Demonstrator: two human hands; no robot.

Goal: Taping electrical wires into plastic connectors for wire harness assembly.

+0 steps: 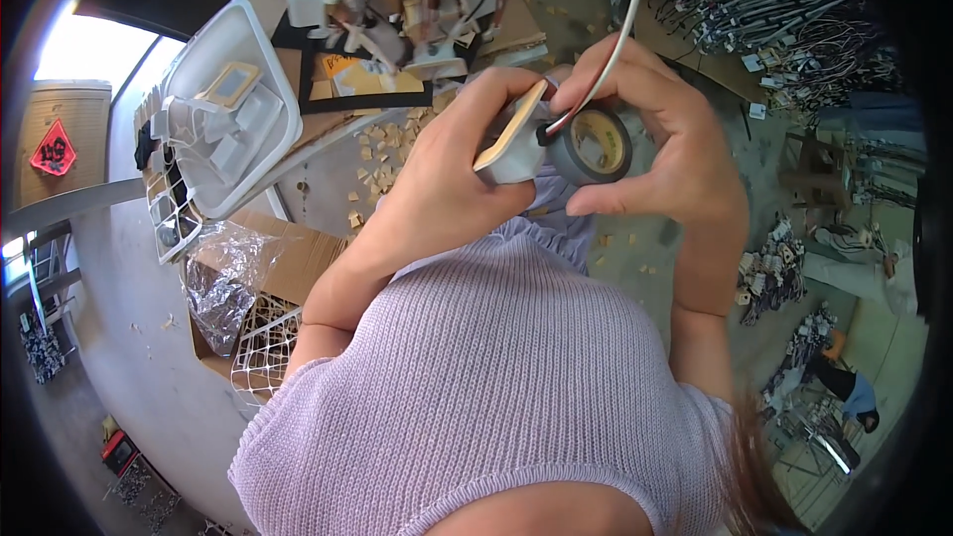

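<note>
White housing (514, 161) — long axis up-right, tan face (512, 127) up-left

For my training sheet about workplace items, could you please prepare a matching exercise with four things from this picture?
Column one:
1. tape roll
2. white housing
3. clear plastic film
4. diamond-shaped sign

Column two:
A. red
B. held in the left hand
C. in the cardboard box
D. dark and ring-shaped

Right pairs: 1-D, 2-B, 3-C, 4-A

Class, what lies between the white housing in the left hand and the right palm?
The head view shows a roll of dark grey tape between the housing and the right palm, with a white cable reaching its upper left.
</note>
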